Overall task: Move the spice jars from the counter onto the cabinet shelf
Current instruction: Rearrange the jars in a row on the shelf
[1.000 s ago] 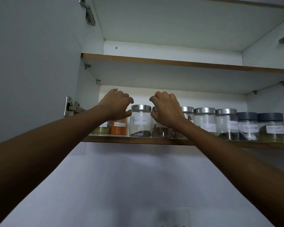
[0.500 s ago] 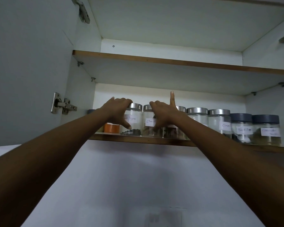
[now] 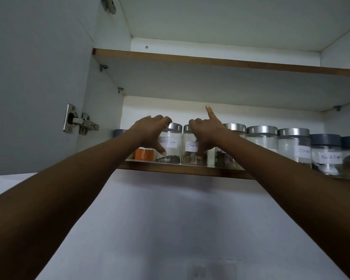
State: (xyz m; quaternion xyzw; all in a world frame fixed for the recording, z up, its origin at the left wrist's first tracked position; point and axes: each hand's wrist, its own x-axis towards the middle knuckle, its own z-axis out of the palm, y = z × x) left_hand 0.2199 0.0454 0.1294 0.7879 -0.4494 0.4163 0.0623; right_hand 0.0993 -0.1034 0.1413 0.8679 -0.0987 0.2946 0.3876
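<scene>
Several glass spice jars stand in a row on the lower cabinet shelf (image 3: 170,171). My left hand (image 3: 152,128) grips the jar labelled Black Pepper (image 3: 171,147), fingers over its silver lid and thumb down its front. My right hand (image 3: 206,132) holds the neighbouring jar labelled Cinnamon (image 3: 190,155), with the thumb on the glass, the fingers curled over the lid and one finger pointing straight up. A jar of orange powder (image 3: 143,154) sits just left of the pepper jar, partly hidden by my left wrist.
More jars run to the right: two with silver lids (image 3: 262,138), one labelled Cloves (image 3: 294,147), and dark-lidded ones (image 3: 325,154). The upper shelf (image 3: 210,60) is bare. The open cabinet door (image 3: 38,77) with its hinge (image 3: 79,122) stands at left.
My left hand shifted from above the orange jar onto the Black Pepper jar. My right hand dropped its thumb onto the Cinnamon jar's front and raised one finger. The view tilted slightly.
</scene>
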